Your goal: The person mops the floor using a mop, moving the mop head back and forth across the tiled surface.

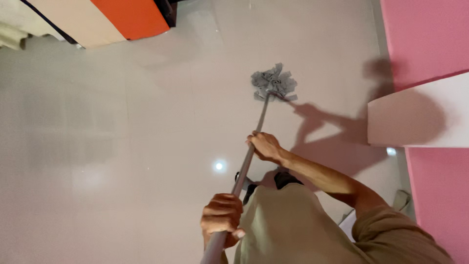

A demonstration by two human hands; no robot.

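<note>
I hold a mop with both hands over a glossy pale tiled floor [122,146]. The grey metal mop handle [258,131] runs from the bottom middle up to the grey stringy mop head [273,84], which rests on the floor ahead of me. My right hand [264,145] grips the handle about halfway along, with its arm reaching in from the lower right. My left hand [222,216] is closed around the handle's near end, close to my body.
A pink wall [425,34] runs down the right side, with a white ledge [415,117] jutting out from it. An orange and cream cabinet [127,17] stands at the top left. My shadow falls on the floor and wall to the right.
</note>
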